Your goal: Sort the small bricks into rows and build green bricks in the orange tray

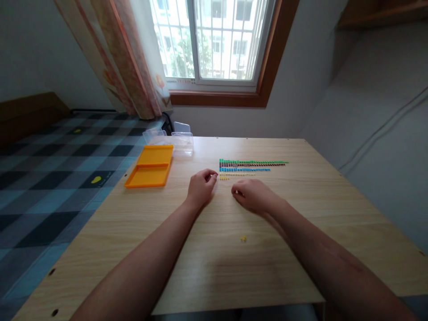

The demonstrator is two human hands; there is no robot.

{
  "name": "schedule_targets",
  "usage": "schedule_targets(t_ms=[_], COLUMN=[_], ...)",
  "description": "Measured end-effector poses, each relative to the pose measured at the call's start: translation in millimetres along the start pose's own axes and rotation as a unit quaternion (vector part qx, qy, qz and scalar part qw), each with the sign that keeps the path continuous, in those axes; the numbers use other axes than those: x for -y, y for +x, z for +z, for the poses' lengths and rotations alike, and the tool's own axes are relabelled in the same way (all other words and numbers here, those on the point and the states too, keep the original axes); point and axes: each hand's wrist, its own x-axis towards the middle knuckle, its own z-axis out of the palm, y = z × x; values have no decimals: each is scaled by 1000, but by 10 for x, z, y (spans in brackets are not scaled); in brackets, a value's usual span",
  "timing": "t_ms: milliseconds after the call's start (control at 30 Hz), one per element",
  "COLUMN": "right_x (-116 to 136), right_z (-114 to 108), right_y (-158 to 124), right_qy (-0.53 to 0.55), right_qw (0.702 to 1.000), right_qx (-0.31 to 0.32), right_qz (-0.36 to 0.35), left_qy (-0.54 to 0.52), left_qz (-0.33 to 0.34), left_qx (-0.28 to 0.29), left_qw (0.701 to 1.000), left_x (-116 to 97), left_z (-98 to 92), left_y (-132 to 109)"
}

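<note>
My left hand (201, 186) rests at the left end of several rows of tiny pieces, its fingers pinched together beside the yellow row (224, 179). Just right of that short row, my right hand (253, 194) is curled with fingertips together; whatever either hand holds is too small or hidden to make out. Behind the yellow pieces lie a thin pale row (238, 174), a blue row (244, 170), a dark brown row (252, 165) and a long green row (253, 162). A small cluster of yellow pieces (243, 239) sits nearer me, between my forearms.
An orange two-part tray (149, 165) lies on the wooden table (321, 196) at left. Clear plastic boxes (182, 143) with raised lids stand behind it at the far edge. A checked bed (60, 187) adjoins the left side; a window (220, 44) is ahead.
</note>
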Motion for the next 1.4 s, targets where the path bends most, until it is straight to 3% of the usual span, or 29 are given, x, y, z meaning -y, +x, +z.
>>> schedule_targets(t_ms=[200, 367, 633, 867, 1400], right_x=[-6, -47, -207, -206, -252], right_z=[156, 235, 252, 296, 365], right_y=[129, 203, 142, 129, 260], right_qy=[-13, 2, 46, 61, 51], right_qw=[998, 996, 990, 992, 986], right_qx=[-64, -81, -124, -113, -138], right_qz=[0, 35, 45, 9, 72], left_qy=[-10, -12, -21, -20, 9], left_qz=[-8, -16, -20, -20, -10], left_qx=[-1, -1, 1, -4, 8], left_qw=[1000, 1000, 1000, 1000, 1000], left_x=[4, -5, 21, 10, -14], left_z=[-8, -9, -6, -18, -24], left_y=[1, 7, 3, 2, -14])
